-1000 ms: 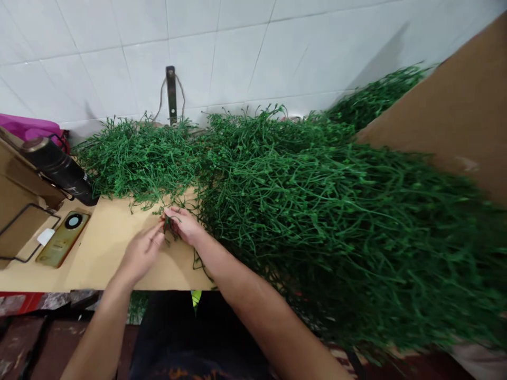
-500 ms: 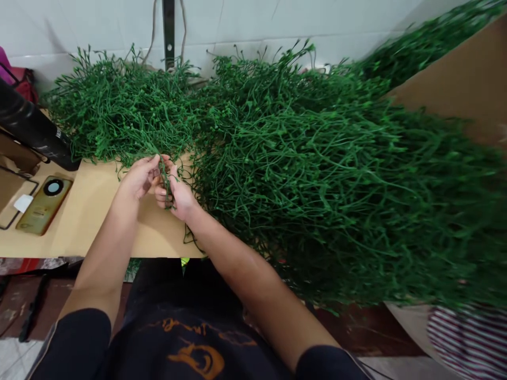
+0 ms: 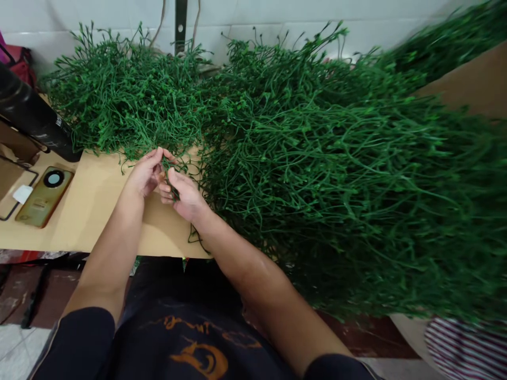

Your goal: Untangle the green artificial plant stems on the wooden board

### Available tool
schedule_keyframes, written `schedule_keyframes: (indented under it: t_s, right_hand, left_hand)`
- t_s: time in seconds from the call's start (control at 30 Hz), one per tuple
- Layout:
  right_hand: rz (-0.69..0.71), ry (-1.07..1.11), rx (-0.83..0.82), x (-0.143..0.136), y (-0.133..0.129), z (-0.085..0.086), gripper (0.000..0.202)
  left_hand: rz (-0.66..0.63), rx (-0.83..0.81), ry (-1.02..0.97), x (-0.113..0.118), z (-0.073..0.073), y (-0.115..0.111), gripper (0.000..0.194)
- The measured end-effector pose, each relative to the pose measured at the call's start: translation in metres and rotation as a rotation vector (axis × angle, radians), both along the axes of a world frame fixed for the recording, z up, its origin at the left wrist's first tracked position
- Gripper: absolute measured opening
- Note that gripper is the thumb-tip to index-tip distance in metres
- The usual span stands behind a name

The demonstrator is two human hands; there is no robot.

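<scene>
sprigs [image 3: 317,174] – green plastic, slight sheen | table [image 3: 99,211] – smooth matt tan board | bottle [image 3: 31,124] – glossy black | wall [image 3: 257,16] – glazed white tile

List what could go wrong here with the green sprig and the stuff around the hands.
The green sprig, pinched between the left hand and right hand, lies close to the big pile of green stems; loose strands may snag and drag along. The pile overhangs the table edge, so stems might slide off. The phone near the edge could get knocked.
</scene>
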State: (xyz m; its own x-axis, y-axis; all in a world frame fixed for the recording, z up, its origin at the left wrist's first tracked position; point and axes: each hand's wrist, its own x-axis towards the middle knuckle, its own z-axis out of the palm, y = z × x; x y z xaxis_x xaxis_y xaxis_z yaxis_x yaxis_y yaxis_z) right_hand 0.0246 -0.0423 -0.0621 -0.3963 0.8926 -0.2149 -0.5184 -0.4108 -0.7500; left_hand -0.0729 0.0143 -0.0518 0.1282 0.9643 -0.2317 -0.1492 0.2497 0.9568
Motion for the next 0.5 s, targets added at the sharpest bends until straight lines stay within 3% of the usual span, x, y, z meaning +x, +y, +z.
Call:
schedule_keyframes:
  t_s: [0.07,0.23,0.33,0.5]
  right_hand:
    - [0.0,-0.099,0.029,-0.002,0.0,-0.006,0.04]
    - [-0.149,-0.467,0.227,-0.006,0.005,-0.014,0.037]
    - [-0.169,-0.715,0.313,-0.003,0.004,-0.007,0.033]
    - [-0.089,-1.035,0.357,-0.001,-0.003,0.004,0.031]
  left_hand:
    - [0.02,-0.001,-0.022,0.002,-0.002,0.0,0.025]
    - [0.145,-0.049,-0.129,0.009,-0.01,0.004,0.029]
    - [0.174,-0.058,-0.118,0.013,-0.015,0.007,0.03]
    - [0.235,-0.061,-0.089,0.018,-0.017,0.007,0.028]
